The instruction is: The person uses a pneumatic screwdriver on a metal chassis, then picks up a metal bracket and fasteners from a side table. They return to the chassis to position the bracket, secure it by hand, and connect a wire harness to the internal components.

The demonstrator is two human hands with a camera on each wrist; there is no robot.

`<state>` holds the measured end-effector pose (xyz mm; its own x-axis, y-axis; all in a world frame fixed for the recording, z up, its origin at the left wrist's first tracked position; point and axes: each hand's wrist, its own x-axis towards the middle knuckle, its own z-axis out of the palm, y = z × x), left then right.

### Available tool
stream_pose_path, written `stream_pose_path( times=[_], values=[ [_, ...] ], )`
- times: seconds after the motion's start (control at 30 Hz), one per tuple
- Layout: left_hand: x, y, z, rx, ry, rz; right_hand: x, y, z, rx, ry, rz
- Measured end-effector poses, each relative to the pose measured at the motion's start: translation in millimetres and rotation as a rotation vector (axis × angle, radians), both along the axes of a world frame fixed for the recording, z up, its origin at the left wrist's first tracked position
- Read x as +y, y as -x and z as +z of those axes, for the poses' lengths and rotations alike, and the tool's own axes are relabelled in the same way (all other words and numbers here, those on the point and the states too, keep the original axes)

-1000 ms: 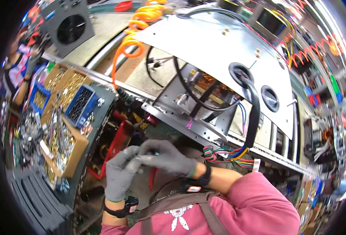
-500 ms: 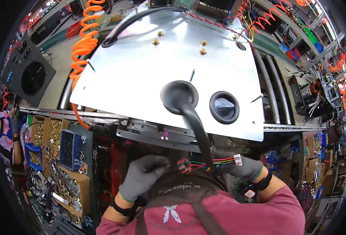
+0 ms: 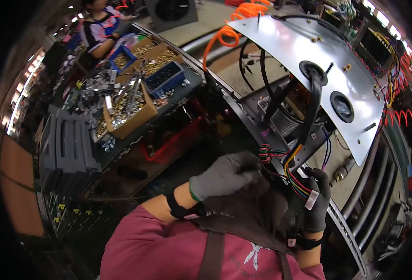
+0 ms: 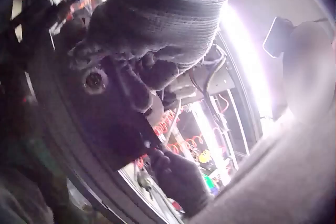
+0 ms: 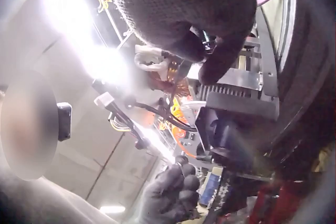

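In the head view my gloved right hand (image 3: 317, 200) is beside the metal chassis edge, behind a white connector (image 3: 312, 200) on coloured wires (image 3: 297, 183). The right wrist view has its thumb and finger pinching a small screw-like metal part (image 5: 207, 40) near the finned block (image 5: 236, 99). My gloved left hand (image 3: 224, 177) is left of the bundled wires (image 3: 264, 153), fingers bent; whether it holds anything is unclear. Above the chassis (image 3: 248, 116) leans a shiny metal panel (image 3: 290, 46) with black grommets (image 3: 342, 106) and a thick black cable (image 3: 314, 100) through one.
Left of me, a bench holds a cardboard box (image 3: 133, 122) of small metal parts, a blue bin (image 3: 166, 80) and stacked grey pieces (image 3: 68, 144). Orange coiled hose (image 3: 229, 35) hangs beyond. Another person (image 3: 96, 28) works at back left. Rollers (image 3: 367, 186) lie at right.
The head view has swung left and the panel shows at a steeper angle. My right hand has moved from behind the wires to the chassis edge; my left hand remains near the wires.
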<state>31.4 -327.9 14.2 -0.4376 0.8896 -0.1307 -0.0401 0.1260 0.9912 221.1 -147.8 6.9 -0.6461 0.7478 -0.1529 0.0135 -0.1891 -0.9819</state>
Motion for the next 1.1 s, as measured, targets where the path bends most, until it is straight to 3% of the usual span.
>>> stream_pose_path(
  times=[0.03,0.1,0.17,0.27,0.33,0.43,0.47,0.5,0.53,0.57,0.6,0.63,0.7,0.73,0.77,0.8,0.87,0.9,0.93,1.0,1.1],
  values=[
    [-8.4,3.3,-0.6,-0.116,-0.023,0.06,0.3,-1.9,3.1,0.0,0.031,0.005],
    [-18.8,16.3,16.2,-0.058,0.082,0.169,-1.3,-7.1,2.3,0.082,-0.062,0.019],
    [-30.9,26.7,15.5,-0.167,0.027,0.249,3.4,-13.3,-18.9,0.105,-0.009,-0.044],
    [-40.5,33.1,-0.4,-0.328,0.016,0.35,19.6,-26.8,-52.8,0.13,-0.01,0.022],
    [-45.0,38.4,-12.3,-0.725,-0.123,0.368,28.3,-32.8,-57.4,0.054,0.069,0.013],
    [-51.8,43.9,-9.3,-0.722,-0.226,0.34,20.6,-22.6,-43.0,0.071,0.266,-0.1],
    [-55.7,47.7,-7.4,-0.604,-0.202,0.304,13.3,-18.7,-34.5,0.101,0.377,-0.138],
    [-50.6,50.7,-5.8,-0.703,-0.197,0.363,8.3,-19.1,-27.9,0.141,0.47,-0.195],
    [-44.8,52.7,-0.3,-0.77,-0.155,0.407,12.5,-24.2,-25.5,0.095,0.343,-0.161],
    [-39.6,62.9,-2.5,-0.862,-0.165,0.246,9.7,-25.0,-27.3,0.16,0.38,-0.205],
    [-23.8,43.6,18.5,-0.67,-0.033,0.479,6.8,-30.1,-22.5,0.103,0.317,-0.269],
    [-24.9,46.8,12.0,-0.653,-0.013,0.372,11.5,-40.9,-38.1,0.155,0.353,-0.259],
    [-24.0,58.3,-34.4,0.124,0.109,0.129,1.8,-60.6,-29.2,0.161,0.393,-0.386],
    [-21.7,62.6,-58.3,0.494,0.145,0.092,-0.1,-77.0,-35.4,0.219,0.405,-0.427],
    [-10.9,63.3,-61.6,0.304,0.135,0.082,-3.2,-98.6,-32.7,0.241,0.354,-0.473],
    [2.4,60.0,-56.1,-0.179,0.137,0.105,-1.7,-121.3,-57.3,0.316,0.262,-0.546],
    [25.1,77.4,-59.3,-0.51,0.278,0.029,-1.5,-180.2,-45.4,0.196,0.177,-0.765],
    [28.4,31.7,-9.6,-0.501,0.303,-0.288,1.4,-211.1,-47.3,0.15,0.077,-0.817],
    [30.7,6.4,-0.2,-0.497,0.298,-0.332,0.2,-238.6,-36.9,0.143,-0.007,-0.964],
    [34.7,-24.3,12.8,-0.109,0.257,-0.292,3.0,-301.4,-13.6,0.12,-0.075,-1.185],
    [48.5,-53.4,36.9,-0.21,0.35,-0.23,10.2,-399.2,12.5,0.05,-0.037,-1.456]
  ],
)
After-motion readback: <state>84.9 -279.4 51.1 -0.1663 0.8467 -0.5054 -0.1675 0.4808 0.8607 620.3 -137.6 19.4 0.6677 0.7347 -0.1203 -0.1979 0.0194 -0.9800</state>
